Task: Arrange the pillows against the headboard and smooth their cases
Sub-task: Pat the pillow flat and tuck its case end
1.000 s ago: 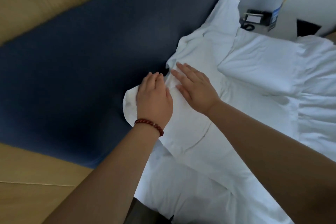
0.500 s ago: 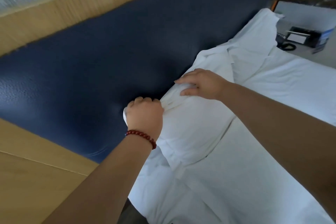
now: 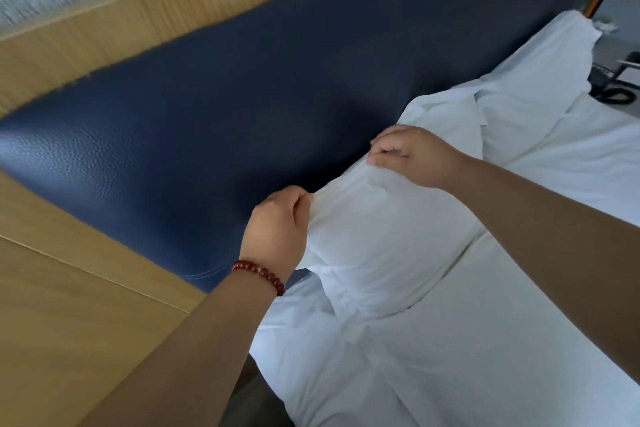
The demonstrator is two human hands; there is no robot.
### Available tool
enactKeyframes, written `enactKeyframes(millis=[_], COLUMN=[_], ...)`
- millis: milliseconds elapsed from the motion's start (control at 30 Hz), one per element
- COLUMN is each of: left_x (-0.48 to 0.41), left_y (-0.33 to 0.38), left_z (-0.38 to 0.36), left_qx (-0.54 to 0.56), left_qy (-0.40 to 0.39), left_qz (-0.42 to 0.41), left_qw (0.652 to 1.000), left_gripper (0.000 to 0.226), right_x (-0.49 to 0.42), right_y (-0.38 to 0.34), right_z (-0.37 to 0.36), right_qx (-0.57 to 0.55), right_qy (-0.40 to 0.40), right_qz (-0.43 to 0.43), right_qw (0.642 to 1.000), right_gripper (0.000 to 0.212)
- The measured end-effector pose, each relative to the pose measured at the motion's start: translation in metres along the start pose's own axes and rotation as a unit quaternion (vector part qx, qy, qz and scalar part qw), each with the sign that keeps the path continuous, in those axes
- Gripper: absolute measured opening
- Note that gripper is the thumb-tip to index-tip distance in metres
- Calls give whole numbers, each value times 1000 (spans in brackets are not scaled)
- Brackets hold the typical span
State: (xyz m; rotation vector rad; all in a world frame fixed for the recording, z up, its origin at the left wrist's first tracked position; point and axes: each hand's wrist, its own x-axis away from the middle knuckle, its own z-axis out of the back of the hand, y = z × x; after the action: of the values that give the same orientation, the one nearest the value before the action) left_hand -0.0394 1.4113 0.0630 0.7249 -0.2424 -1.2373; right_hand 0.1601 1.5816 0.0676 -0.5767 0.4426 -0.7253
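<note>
The headboard [image 3: 242, 97] is spread across the upper left and centre. The near pillow [image 3: 381, 246] is set against it at centre, held at its top edge by the left hand [image 3: 277, 229] and, rightward, the right hand [image 3: 419, 156]. A second pillow [image 3: 540, 80] is placed upper right.

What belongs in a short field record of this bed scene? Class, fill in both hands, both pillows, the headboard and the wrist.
Left hand: fingers curled, pinches a top corner of the near pillow
Right hand: pinches the same top edge further along
Near pillow: white, top edge lifted, case wrinkled; contact with the headboard unclear
Far pillow: white, beyond the right hand, by the headboard
Headboard: dark blue, padded
Left wrist: red bead bracelet
</note>
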Motion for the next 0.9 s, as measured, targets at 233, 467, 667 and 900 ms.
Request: enactKeyframes(millis=[233, 467, 667, 900], left_x=[0, 7, 15, 23], left_y=[0, -2, -10, -28], left_z=[12, 30, 36, 43], left_qx=[30, 92, 275, 350], left_qy=[-71, -94, -68, -168], left_qz=[102, 156, 241, 323], left_qw=[992, 979, 928, 863], left_gripper=[13, 16, 8, 25], right_x=[-10, -19, -23, -12], right_y=[-6, -23, -28, -23], right_z=[-4, 2, 6, 16], right_qx=[-11, 46, 34, -74], right_qy=[-66, -202, -286, -152], right_qz=[-22, -35, -55, -64], right_qw=[998, 978, 956, 984], right_gripper=[32, 24, 19, 19])
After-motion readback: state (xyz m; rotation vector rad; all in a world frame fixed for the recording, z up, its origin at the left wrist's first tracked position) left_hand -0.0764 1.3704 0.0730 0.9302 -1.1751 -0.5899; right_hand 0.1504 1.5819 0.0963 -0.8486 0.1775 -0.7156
